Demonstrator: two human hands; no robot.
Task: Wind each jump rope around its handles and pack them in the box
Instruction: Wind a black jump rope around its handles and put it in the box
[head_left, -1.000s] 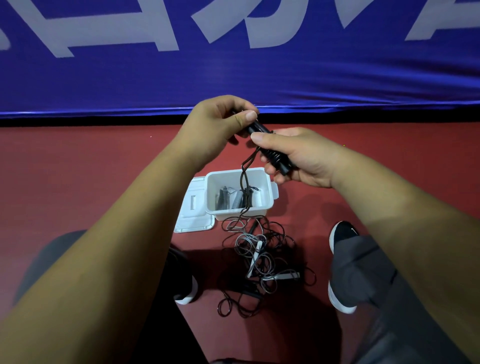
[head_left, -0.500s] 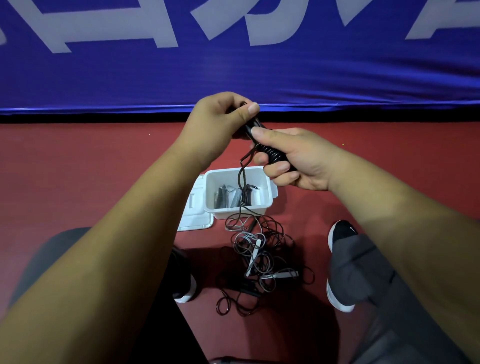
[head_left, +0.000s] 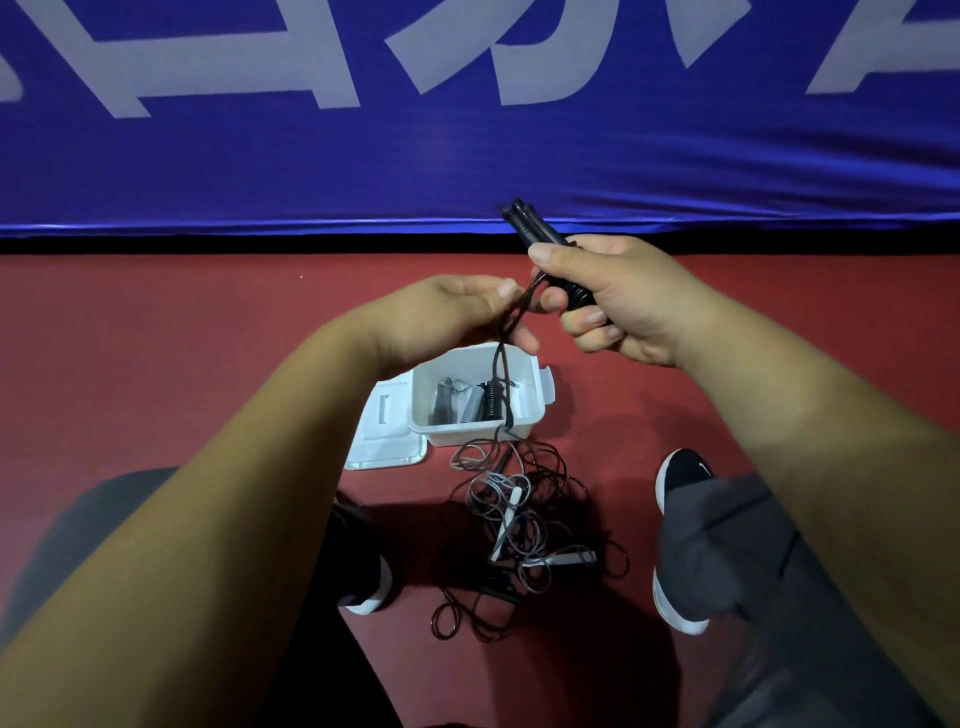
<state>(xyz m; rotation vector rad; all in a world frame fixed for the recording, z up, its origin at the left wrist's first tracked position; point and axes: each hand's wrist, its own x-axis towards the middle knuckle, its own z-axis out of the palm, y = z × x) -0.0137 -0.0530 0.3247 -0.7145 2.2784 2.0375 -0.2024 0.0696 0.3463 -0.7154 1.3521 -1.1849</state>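
Blue banner (head_left: 467, 171): lettering cropped | right hand (head_left: 628, 301): black handles (head_left: 530, 223) | left hand (head_left: 441, 317): cord (head_left: 500, 364)

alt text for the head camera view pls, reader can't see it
Seen from above, a person's right hand grips a pair of black jump rope handles while the left hand pinches its black cord, which hangs toward an open white box holding wound ropes. More tangled ropes lie on the red floor between the shoes.

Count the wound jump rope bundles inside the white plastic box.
3: dark grey bundle left, light grey bundle middle, black bundle right; more may hide beneath.
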